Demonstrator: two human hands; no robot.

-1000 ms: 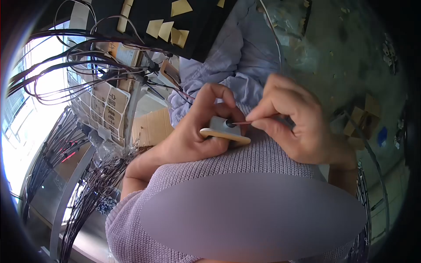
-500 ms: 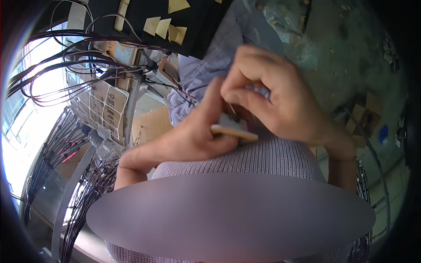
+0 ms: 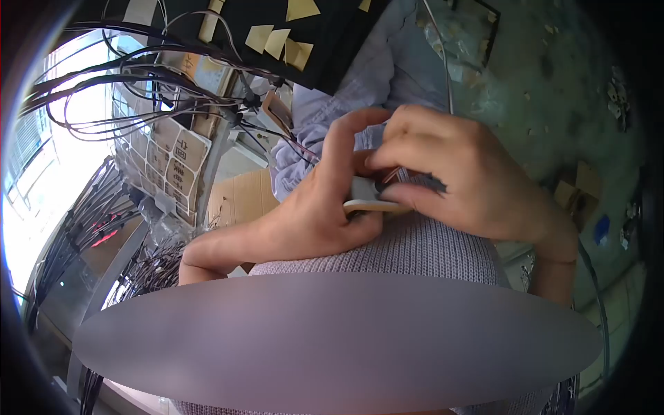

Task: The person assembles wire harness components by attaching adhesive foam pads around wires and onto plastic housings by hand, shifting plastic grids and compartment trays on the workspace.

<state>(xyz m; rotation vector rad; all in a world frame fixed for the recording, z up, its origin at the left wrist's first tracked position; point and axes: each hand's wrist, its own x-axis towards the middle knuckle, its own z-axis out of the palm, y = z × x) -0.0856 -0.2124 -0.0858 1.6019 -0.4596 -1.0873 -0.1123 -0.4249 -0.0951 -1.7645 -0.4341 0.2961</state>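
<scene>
One pale-rimmed grey piece (image 3: 362,188) sits clamped in the left hand (image 3: 315,211) mid-scene; the right hand (image 3: 477,176) curls around thin wires (image 3: 393,173), its grip unclear. A steady hold and light touch should spare them.

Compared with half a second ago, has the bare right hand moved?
Yes. Judged against the flat black panel with pale-yellow pieces, the bare right hand has moved down the view, farther from the panel.

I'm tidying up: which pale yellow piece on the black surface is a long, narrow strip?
The leftmost pale yellow piece in the picture; the clustered pieces to its right are broader.
</scene>
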